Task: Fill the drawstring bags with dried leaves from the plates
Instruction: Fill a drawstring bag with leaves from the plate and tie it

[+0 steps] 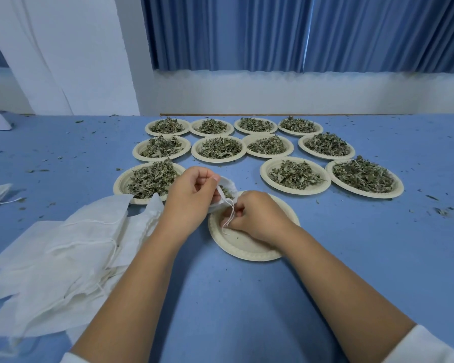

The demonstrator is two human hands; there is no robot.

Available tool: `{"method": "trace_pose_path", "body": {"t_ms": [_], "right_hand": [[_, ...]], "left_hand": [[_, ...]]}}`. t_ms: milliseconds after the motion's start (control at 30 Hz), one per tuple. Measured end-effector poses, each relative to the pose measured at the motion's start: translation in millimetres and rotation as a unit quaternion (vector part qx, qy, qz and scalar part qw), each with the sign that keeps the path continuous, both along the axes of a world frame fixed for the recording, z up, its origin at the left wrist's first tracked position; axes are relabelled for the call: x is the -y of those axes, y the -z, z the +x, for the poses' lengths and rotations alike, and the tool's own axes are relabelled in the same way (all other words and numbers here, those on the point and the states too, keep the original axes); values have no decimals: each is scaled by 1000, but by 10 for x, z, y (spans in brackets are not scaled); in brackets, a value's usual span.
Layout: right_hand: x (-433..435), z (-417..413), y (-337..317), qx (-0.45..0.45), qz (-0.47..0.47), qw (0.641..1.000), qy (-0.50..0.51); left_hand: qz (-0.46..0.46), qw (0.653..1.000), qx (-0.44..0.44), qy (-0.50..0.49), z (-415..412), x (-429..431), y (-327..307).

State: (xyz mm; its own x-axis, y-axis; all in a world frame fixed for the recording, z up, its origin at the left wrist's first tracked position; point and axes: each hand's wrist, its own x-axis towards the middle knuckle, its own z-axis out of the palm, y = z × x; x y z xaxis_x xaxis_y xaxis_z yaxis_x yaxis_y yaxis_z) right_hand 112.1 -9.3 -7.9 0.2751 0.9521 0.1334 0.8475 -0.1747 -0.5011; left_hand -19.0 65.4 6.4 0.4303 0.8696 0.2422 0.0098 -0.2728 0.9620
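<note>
Head view: nearest, at left, a pile of empty white bags (71,258) lies on the blue bench (351,244). Just beyond, over an almost bare plate (243,243), the left hand (192,203) curls its grip round a small drawstring bag (230,182) that seems partly filled with leaves. The right hand (258,217) pinches its string (232,209). Farther off, eleven heaped plates (265,171) hold dried leaves (295,175).

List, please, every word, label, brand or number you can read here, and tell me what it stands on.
None: no text, label or number shows on the paper plates, the drawstring bag being held, the pile of empty bags, the blue table or the curtain.
</note>
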Motion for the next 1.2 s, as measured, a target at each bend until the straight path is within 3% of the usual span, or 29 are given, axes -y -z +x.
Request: {"method": "trace_pose_path", "body": {"t_ms": [267, 367, 467, 567, 700, 1033, 1133, 1200], "right_hand": [[22, -28, 19, 46, -24, 999, -15], [84, 116, -55, 28, 27, 998, 53], [142, 212, -126, -98, 157, 976, 115], [144, 93, -179, -266, 218, 935, 84], [98, -68, -151, -295, 198, 933, 49], [224, 169, -255, -188, 141, 972, 6], [354, 339, -338, -46, 30, 998, 39], [435, 411, -366, 7, -71, 996, 59]], "left_hand": [[-9, 1000, 10, 1, -9, 28, -22], [-7, 1000, 6, -2, -15, 22, -30], [-4, 1000, 3, -3, -5, 24, -26], [1, 1000, -2, 8, 1, 42, -10], [3, 1000, 1, 24, 15, 62, -12], [2, 1000, -1, 18, 21, 64, -20], [-4, 1000, -3, 18, 24, 74, -18], [0, 1000, -6, 20, 26, 75, -16]]}}
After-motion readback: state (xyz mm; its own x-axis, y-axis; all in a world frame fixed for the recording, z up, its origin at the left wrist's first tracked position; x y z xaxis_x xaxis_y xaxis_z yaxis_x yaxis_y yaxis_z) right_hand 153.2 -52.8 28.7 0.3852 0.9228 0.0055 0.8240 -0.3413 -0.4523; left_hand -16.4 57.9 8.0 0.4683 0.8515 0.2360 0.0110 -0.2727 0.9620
